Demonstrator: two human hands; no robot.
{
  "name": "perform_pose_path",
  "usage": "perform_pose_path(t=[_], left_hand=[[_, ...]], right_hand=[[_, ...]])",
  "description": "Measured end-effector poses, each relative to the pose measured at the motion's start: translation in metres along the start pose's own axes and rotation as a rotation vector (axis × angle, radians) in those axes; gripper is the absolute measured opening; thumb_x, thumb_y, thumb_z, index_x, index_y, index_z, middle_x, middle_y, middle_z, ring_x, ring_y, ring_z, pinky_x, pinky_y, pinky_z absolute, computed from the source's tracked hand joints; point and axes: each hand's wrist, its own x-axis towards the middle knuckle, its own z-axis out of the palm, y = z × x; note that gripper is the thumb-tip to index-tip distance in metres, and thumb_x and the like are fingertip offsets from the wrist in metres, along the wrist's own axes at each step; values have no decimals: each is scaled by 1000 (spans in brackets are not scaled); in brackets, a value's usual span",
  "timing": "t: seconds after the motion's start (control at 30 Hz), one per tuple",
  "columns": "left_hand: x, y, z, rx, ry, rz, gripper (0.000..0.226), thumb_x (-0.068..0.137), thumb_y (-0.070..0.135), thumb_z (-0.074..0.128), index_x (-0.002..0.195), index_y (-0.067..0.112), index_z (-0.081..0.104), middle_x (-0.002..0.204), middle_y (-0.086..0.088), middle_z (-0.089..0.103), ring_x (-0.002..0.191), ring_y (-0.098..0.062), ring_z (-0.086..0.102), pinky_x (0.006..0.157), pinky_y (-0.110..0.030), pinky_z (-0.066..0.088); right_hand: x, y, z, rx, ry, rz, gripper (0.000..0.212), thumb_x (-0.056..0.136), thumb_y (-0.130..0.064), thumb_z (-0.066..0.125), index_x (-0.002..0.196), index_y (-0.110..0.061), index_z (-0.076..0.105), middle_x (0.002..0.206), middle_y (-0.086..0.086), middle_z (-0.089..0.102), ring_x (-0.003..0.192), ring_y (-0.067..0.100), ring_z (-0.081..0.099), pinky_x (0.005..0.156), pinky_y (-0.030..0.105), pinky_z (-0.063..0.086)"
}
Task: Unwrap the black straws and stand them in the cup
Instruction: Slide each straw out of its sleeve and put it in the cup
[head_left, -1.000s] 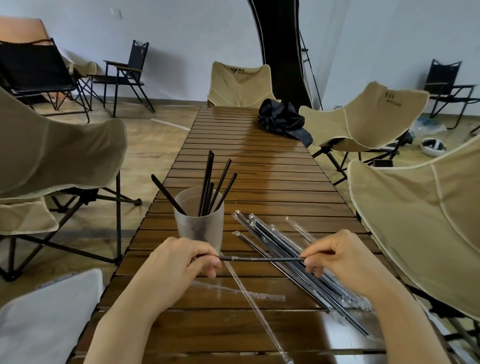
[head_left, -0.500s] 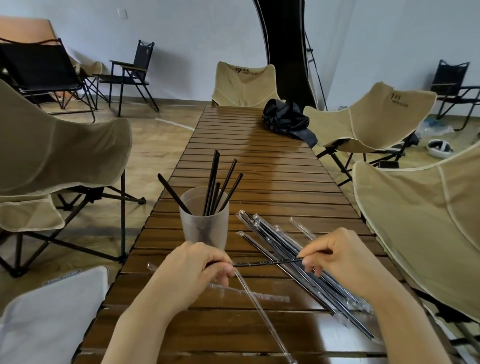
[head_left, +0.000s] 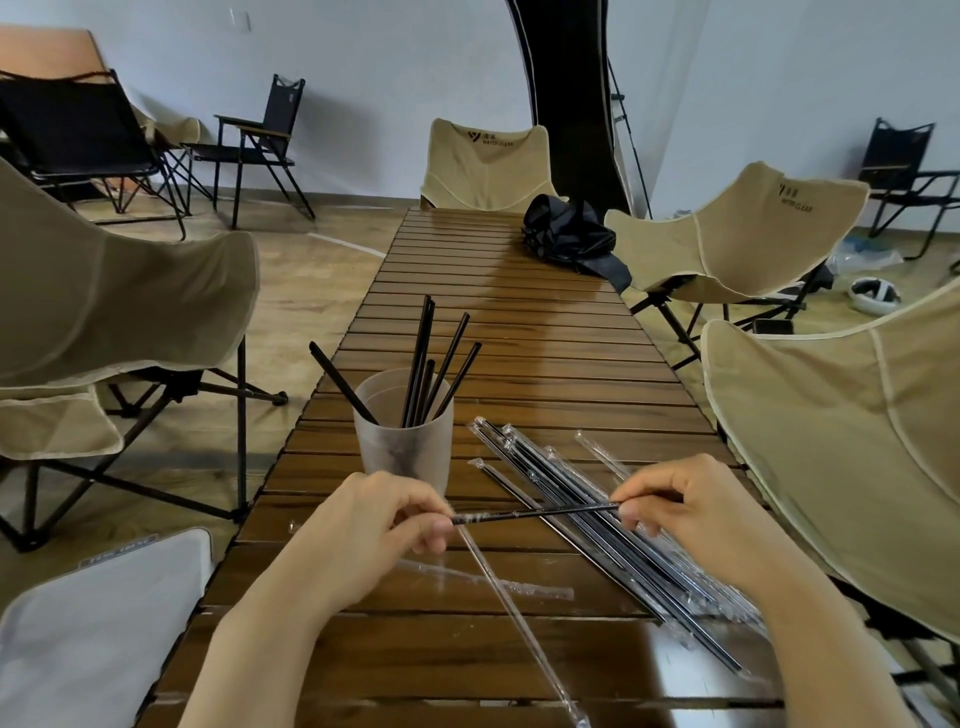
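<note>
Black straw (head_left: 535, 513) held nearly level over the worktop (head_left: 519, 338), between both hands, just in front of the cup (head_left: 402, 447). Thin, matte, straight; crinkled clear wrapper bunched at its left end. Left hand (head_left: 363, 530) knuckles up, grip pinching the wrapped end with thumb and forefinger. Right hand (head_left: 691, 509) curled, grip pinching the other end, slightly higher. Cup frosted plastic, upright, six black straws (head_left: 423, 358) leaning in it. Pile of wrapped straws (head_left: 524, 457) lies diagonally under the held one. Empty clear wrappers (head_left: 519, 629) flat near the left hand. Worktop is dark slatted wood, glossy.
</note>
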Motion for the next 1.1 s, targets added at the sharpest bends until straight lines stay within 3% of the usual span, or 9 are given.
perform_pose_path(t=[0.33,0.47,0.6,0.7,0.77,0.8,0.9,1.0,1.1], left_hand=[[-1,-1,-6,-141,-2,-38,18,88,23,62,85,41,67,73,17,71,69,-1,68,66,-10,52],[-5,-6,-8,-163,-3,-53,17,87,22,63,88,38,69,71,16,71,70,-1,69,65,-9,51],[-10,-14,-17,-107,19,-78,15,87,23,64,87,36,70,70,17,71,69,0,68,65,-10,52],[-16,-24,-27,-52,96,-110,17,86,25,64,87,41,68,73,21,70,70,3,67,67,-9,52],[-18,-28,-31,2,115,-110,18,87,27,62,86,45,65,77,28,68,74,8,65,65,-6,50],[-19,-29,-31,32,111,-108,19,88,28,61,86,46,64,79,32,67,77,11,64,63,-5,48],[-18,-30,-29,76,104,-113,18,90,28,58,86,46,60,79,30,67,84,17,59,68,-7,41],[-17,-28,-25,61,63,-127,16,92,28,56,90,43,60,78,22,68,85,16,59,70,-8,42],[-13,-22,-18,97,-18,-103,12,93,31,55,94,42,60,77,23,66,84,16,57,70,-8,42]], right_hand=[[-2,3,0,88,-64,22,22,85,-15,68,78,-35,73,70,-10,73,58,4,62,65,17,49],[-6,8,-5,95,-53,10,30,86,-14,67,73,-41,72,66,-6,71,48,-4,55,57,6,39],[-10,21,-9,-38,46,49,28,86,-15,67,66,-35,70,62,-9,69,45,8,49,50,16,40],[-14,29,-14,-126,163,115,28,85,-12,67,65,-31,67,59,-12,67,40,1,49,45,12,40],[-15,29,-15,-167,139,160,26,84,-16,69,67,-35,66,63,-15,69,48,-7,54,57,12,48],[-14,25,-13,-181,97,174,23,83,-20,71,71,-39,65,70,-18,70,63,-9,59,75,22,54],[-6,8,-3,-227,-53,176,22,79,-38,73,96,-47,62,94,-31,65,102,-3,59,109,47,35],[3,-7,9,-202,-104,80,15,84,-33,68,93,-45,67,78,-35,64,91,-10,60,104,29,39],[10,-13,18,-117,-104,26,26,88,-16,65,76,-39,67,62,-23,67,66,-9,64,71,3,44]])
